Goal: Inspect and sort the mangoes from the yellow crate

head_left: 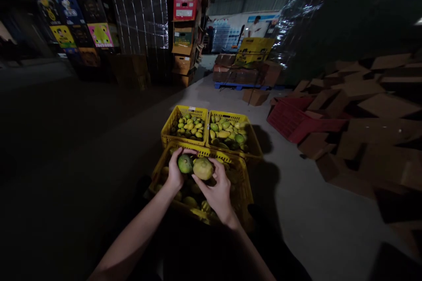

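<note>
Both my hands (174, 173) (219, 189), half-curled, hold one fruit (185, 163) (203, 168) each; crates (183, 141) (253, 140) at eleven and one o'clock look stocked, six's crate (245, 186) unfinished.

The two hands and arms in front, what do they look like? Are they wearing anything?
Both the left hand and the right hand are bare, with slim fingers and no gloves. The left forearm and right forearm are slender too, with no sleeve, watch or bracelet to be seen. It's too dim to tell about small rings.
</note>
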A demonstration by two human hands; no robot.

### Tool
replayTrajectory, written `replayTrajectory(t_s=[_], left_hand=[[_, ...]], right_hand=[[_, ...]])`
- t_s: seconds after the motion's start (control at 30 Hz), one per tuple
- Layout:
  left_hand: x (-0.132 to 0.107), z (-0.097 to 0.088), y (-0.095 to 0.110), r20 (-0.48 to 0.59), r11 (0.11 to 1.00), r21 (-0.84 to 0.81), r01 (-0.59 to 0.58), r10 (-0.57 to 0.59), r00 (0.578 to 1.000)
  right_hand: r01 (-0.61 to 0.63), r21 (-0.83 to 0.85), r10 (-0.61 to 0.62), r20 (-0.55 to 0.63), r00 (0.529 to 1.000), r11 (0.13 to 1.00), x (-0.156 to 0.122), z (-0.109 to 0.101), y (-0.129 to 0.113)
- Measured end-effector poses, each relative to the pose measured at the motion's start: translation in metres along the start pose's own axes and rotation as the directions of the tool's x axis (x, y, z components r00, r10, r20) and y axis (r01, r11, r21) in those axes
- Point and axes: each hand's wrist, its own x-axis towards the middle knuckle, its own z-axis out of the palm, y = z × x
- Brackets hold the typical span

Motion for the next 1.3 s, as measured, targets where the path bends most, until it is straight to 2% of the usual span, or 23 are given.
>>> replayTrajectory(t_s=[0.2, 0.37, 0.47, 0.53, 0.6, 0.67, 0.7, 0.77, 0.87, 0.93, 1.0, 1.1, 1.2, 1.27, 1.3], left_hand=[[-0.001, 0.000, 0.006, 0.062, 1.000, 0.028, -0.008, 0.007, 0.998], [0.002, -0.001, 0.007, 0.032, 0.999, -0.032, 0.025, -0.024, 0.999], [0.006, -0.003, 0.008, -0.062, 0.979, -0.127, 0.161, -0.170, 0.983], [0.009, -0.005, 0.008, -0.117, 0.929, -0.208, 0.307, -0.336, 0.935], [0.011, -0.008, 0.008, -0.125, 0.850, -0.277, 0.448, -0.494, 0.860], [0.012, -0.010, 0.007, -0.125, 0.786, -0.324, 0.526, -0.587, 0.800], [0.012, -0.010, 0.007, -0.137, 0.772, -0.336, 0.540, -0.608, 0.782], [0.012, -0.009, 0.007, -0.173, 0.773, -0.340, 0.535, -0.611, 0.772], [0.011, -0.006, 0.007, -0.182, 0.777, -0.346, 0.525, -0.605, 0.775], [0.010, -0.005, 0.006, -0.172, 0.765, -0.339, 0.548, -0.623, 0.763], [0.010, -0.005, 0.005, -0.154, 0.736, -0.299, 0.608, -0.666, 0.730], [0.010, -0.007, 0.003, -0.076, 0.690, -0.220, 0.689, -0.717, 0.693], [0.010, -0.008, 0.001, 0.034, 0.685, -0.133, 0.717, -0.719, 0.694], [0.009, -0.006, 0.001, 0.031, 0.697, -0.059, 0.715, -0.714, 0.699], [0.008, -0.005, 0.000, -0.004, 0.715, -0.012, 0.699, -0.699, 0.715]], right_hand=[[0.073, 0.001, -0.073, 0.038, 0.997, 0.997, -0.002, -0.002, 0.003], [0.108, -0.007, -0.108, 0.038, 0.993, 0.994, -0.002, -0.002, 0.008], [0.002, 0.036, -0.004, 0.042, 0.999, 0.999, -0.001, 0.002, 0.006], [-0.130, 0.119, 0.126, 0.040, 0.991, 0.984, 0.002, 0.003, 0.000], [-0.305, 0.276, 0.301, 0.060, 0.952, 0.911, 0.005, 0.002, -0.008], [-0.477, 0.457, 0.482, 0.113, 0.869, 0.751, 0.010, -0.003, -0.014], [-0.539, 0.528, 0.556, 0.145, 0.818, 0.656, 0.013, -0.007, -0.015], [-0.613, 0.621, 0.647, 0.213, 0.732, 0.489, 0.018, -0.015, -0.014], [-0.664, 0.669, 0.686, 0.310, 0.658, 0.334, 0.025, -0.026, -0.008], [-0.693, 0.669, 0.694, 0.365, 0.620, 0.268, 0.027, -0.029, -0.005], [-0.714, 0.665, 0.700, 0.401, 0.591, 0.221, 0.027, -0.029, -0.002], [-0.727, 0.664, 0.701, 0.434, 0.566, 0.176, 0.027, -0.029, -0.001], [-0.763, 0.632, 0.695, 0.487, 0.528, 0.137, 0.026, -0.029, -0.002], [-0.782, 0.609, 0.679, 0.518, 0.520, 0.135, 0.026, -0.031, -0.003], [-0.782, 0.604, 0.669, 0.520, 0.531, 0.152, 0.025, -0.031, -0.004]])
